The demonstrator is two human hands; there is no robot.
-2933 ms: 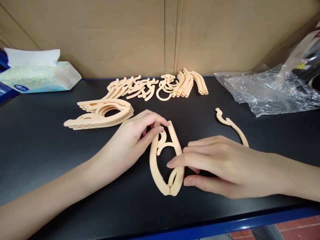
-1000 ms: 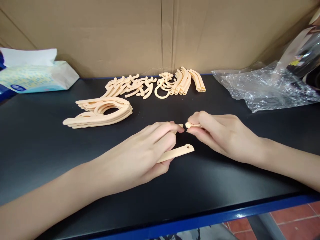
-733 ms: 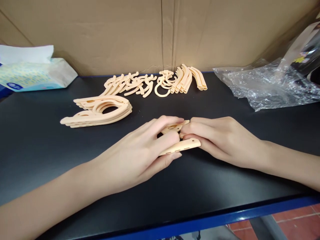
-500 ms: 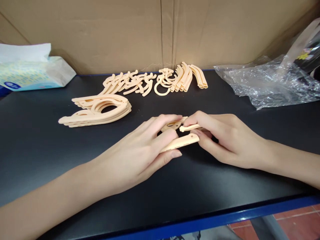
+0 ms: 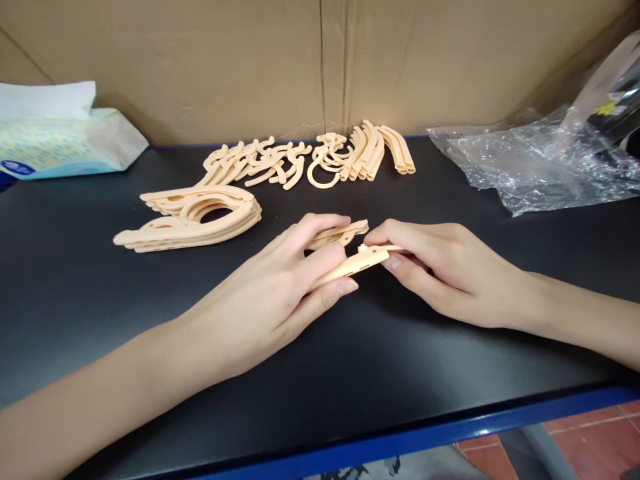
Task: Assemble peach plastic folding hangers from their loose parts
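Above the middle of the black table, my left hand [image 5: 280, 293] grips a beige plastic hanger arm [image 5: 353, 263] between thumb and fingers. A second beige piece [image 5: 345, 233] with a hole lies under its outstretched index finger. My right hand [image 5: 450, 273] pinches a slim beige hanger part [image 5: 397, 249], mostly covered by the fingers. The rounded end of this part overlaps the holed tip of the arm; whether it sits in the hole I cannot tell. To the left of my left hand lies a stack of folded beige hangers [image 5: 195, 223].
Loose beige arms [image 5: 240, 160], hooks [image 5: 327, 160] and curved pieces [image 5: 370, 153] lie along the back edge by a cardboard wall [image 5: 225, 67]. A tissue pack [image 5: 75, 143] stands at back left. Crumpled clear plastic [image 5: 540, 160] lies at back right.
The slim part in my right hand and the arm in my left have come together; their ends now overlap. The second piece has moved slightly away from the right hand's part.
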